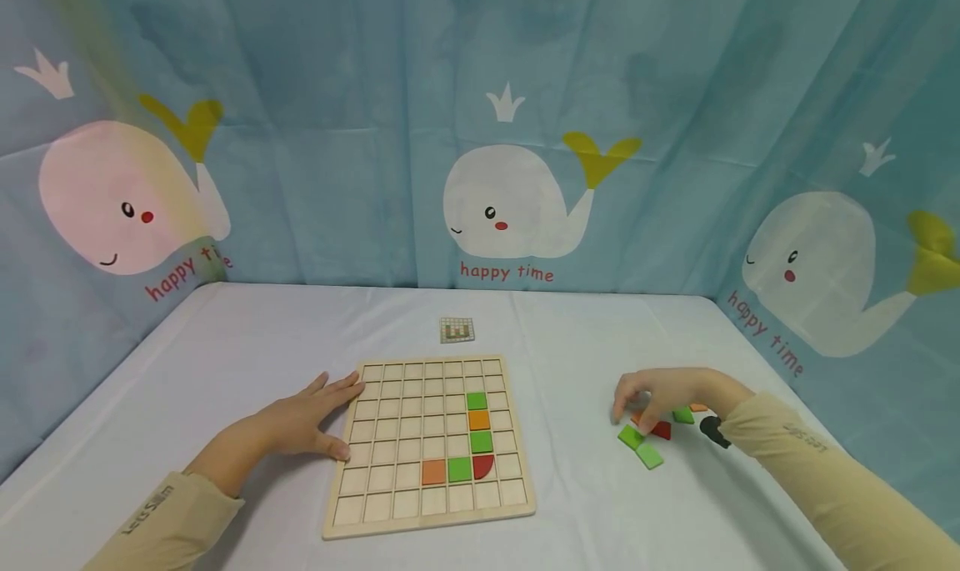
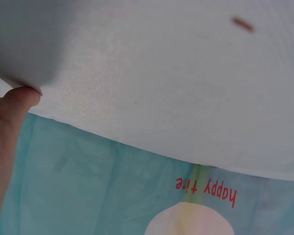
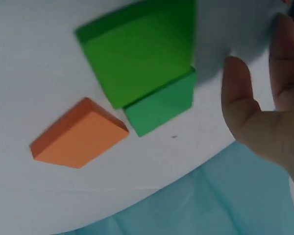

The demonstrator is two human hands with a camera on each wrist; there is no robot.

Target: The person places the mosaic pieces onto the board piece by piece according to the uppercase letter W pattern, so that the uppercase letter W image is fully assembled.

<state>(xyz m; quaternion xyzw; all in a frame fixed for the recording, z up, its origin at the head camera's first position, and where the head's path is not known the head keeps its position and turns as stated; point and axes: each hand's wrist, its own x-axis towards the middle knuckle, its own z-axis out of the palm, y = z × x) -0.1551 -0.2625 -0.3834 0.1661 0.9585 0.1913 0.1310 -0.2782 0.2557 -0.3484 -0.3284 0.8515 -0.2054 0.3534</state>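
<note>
My left hand (image 1: 303, 421) rests on the left edge of a wooden grid board (image 1: 397, 432), fingers spread and thumb on the rim. Toward the board's right and lower side lie a green tile (image 1: 477, 401), an orange tile (image 1: 478, 421), more green and orange squares and a red quarter-round tile (image 1: 483, 468). Over loose tiles right of the board, my right hand (image 1: 667, 389) reaches down with bent fingers, thumb and index apart. Below it are a red tile (image 1: 662, 430) and a bright green tile (image 1: 631, 436); the right wrist view shows an orange tile (image 3: 78, 137) beside green ones.
Behind the board lies a small pattern card (image 1: 457, 330) with a printed grid. A black object (image 1: 715, 431) shows beside the right sleeve. The white-covered table (image 1: 315, 325) ends at a blue curtain (image 1: 330, 179) with whales on it.
</note>
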